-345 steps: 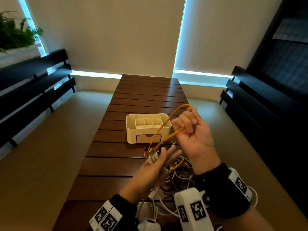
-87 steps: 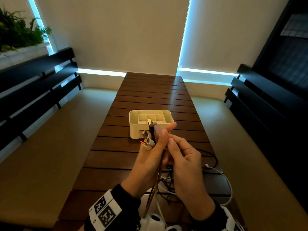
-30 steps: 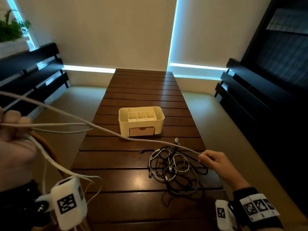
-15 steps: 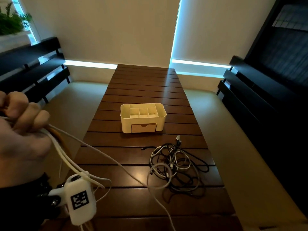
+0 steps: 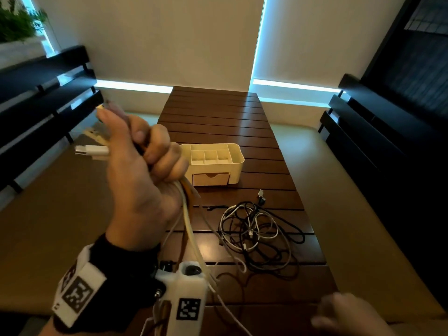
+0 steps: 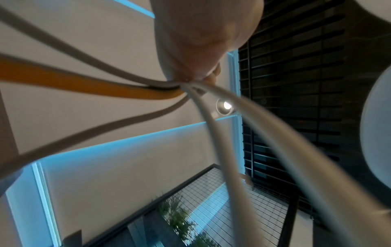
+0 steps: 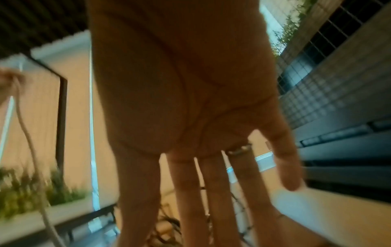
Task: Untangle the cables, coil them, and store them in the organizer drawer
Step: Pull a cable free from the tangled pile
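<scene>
A: L hand (image 5: 143,180)?
B: Raised over the table's (image 5: 213,110) left edge, fist clenched round a bundle (image 5: 188,214) of cables – white ones plus an orange one. Plug ends (image 5: 92,149) stick out past the thumb side, strands hang down past the wrist cam (image 5: 191,294).
A: Wrist view agree?
B: Yes. Orange strand (image 6: 84,83) and the pale ones all squeeze in under the curled fingers (image 6: 209,33). Blurry tho.
A: R hand (image 5: 349,316)?
B: Low, near corner of the table, bottom right of head view. Released – fingers (image 7: 220,192) straight and spread, nothing in them. Ring (image 7: 239,149) on one finger.
A: Rest of the cables?
B: Tangle (image 5: 259,236) of black & white ones lies on the table, between organizer (image 5: 213,163) and near edge, apart from both hands. One black plug (image 5: 261,197) pokes out toward the organizer.
A: Organizer?
B: Cream box mid-table, open compartments on top, drawer (image 5: 211,179) in front looks closed. L fist covers its left end from the head cam.
A: Around it?
B: Dark slatted benches (image 5: 43,93) both sides, plant (image 5: 17,23) top left, blinds w/ blue light at their edges behind the table.
A: Anything in the way?
B: Hanging strands cross in front of the table's near left part; they drop out of frame at the bottom.
</scene>
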### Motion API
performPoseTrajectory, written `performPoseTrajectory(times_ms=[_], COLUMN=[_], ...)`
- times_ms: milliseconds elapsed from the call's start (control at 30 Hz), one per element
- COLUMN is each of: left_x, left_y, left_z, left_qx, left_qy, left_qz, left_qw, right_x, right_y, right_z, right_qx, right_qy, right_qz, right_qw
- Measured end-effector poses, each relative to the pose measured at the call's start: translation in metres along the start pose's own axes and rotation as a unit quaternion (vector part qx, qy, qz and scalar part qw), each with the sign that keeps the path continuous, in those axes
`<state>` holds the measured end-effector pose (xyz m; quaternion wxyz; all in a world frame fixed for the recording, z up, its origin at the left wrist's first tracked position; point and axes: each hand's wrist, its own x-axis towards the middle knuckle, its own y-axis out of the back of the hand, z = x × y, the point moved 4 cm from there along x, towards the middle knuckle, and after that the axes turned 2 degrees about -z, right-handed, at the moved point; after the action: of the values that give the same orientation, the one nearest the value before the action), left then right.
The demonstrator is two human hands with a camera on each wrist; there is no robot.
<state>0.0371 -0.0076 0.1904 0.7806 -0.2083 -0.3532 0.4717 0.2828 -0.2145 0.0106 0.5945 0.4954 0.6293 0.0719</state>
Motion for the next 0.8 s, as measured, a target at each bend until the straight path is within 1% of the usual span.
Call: performPoseTrajectory(times_ms=[33,67,100,133,167,233,300,333,400,433,467,533,567,600,633,667,700,733,767,800], left_x=[-0.001,-0.004,-0.005,-0.008,-0.010,-0.010,-0.008,-0.006,-0.001,0.002,0.004,0.009,0.009,0.009,0.009,0.008,0.007,0.006,0.005,0.004], left_y=[-0.001,-0.005,-0.006,-0.009,-0.010,-0.013,-0.014,-0.014,-0.012,-0.009,-0.006,0.001,0.005,0.007,0.011,0.014,0.016,0.018,0.018,0.019], left_z=[-0.005,-0.007,-0.011,-0.012,-0.014,-0.018,-0.017,-0.016,-0.015,-0.013,-0.012,-0.008,-0.007,-0.006,-0.005,-0.004,-0.003,-0.003,-0.003,-0.004], left_qx=[-0.009,-0.016,-0.028,-0.041,-0.055,-0.071,-0.081,-0.084,-0.091,-0.095,-0.100,-0.087,-0.073,-0.056,-0.038,-0.021,-0.007,0.000,0.001,0.000], left_qy=[0.009,0.019,0.029,0.037,0.038,0.044,0.031,0.020,0.000,-0.004,-0.004,0.010,0.022,0.034,0.043,0.046,0.043,0.039,0.035,0.034], left_qz=[-0.007,-0.019,-0.030,-0.041,-0.050,-0.052,-0.042,-0.035,-0.020,-0.016,-0.014,-0.028,-0.038,-0.042,-0.036,-0.025,-0.014,-0.009,-0.006,-0.003], left_qw=[1.000,1.000,0.999,0.998,0.997,0.995,0.995,0.996,0.996,0.995,0.995,0.996,0.996,0.997,0.998,0.998,0.999,0.999,0.999,0.999], right_x=[-0.004,0.001,0.006,0.010,0.011,0.019,0.025,0.027,0.029,0.033,0.034,0.037,0.041,0.049,0.058,0.068,0.075,0.079,0.085,0.093], right_y=[0.010,0.015,0.017,0.019,0.018,0.009,-0.008,-0.014,-0.014,-0.014,-0.013,-0.010,-0.007,-0.002,0.007,0.023,0.041,0.057,0.066,0.071], right_z=[-0.024,-0.048,-0.059,-0.075,-0.091,-0.123,-0.161,-0.175,-0.192,-0.194,-0.195,-0.193,-0.184,-0.170,-0.153,-0.133,-0.113,-0.094,-0.078,-0.069], right_qx=[0.046,0.078,0.149,0.206,0.256,0.298,0.288,0.259,0.194,0.164,0.136,0.082,0.052,0.025,0.005,0.000,0.004,0.018,0.024,0.011], right_qy=[0.016,0.040,0.102,0.163,0.214,0.264,0.340,0.363,0.382,0.368,0.356,0.375,0.380,0.362,0.309,0.232,0.149,0.073,0.017,-0.018], right_qz=[0.038,0.095,0.118,0.143,0.122,0.044,-0.042,-0.059,-0.034,-0.025,-0.028,-0.054,-0.073,-0.086,-0.062,0.016,0.125,0.224,0.291,0.310], right_qw=[0.998,0.992,0.977,0.954,0.935,0.916,0.894,0.893,0.903,0.915,0.924,0.922,0.921,0.928,0.949,0.973,0.981,0.972,0.956,0.951])
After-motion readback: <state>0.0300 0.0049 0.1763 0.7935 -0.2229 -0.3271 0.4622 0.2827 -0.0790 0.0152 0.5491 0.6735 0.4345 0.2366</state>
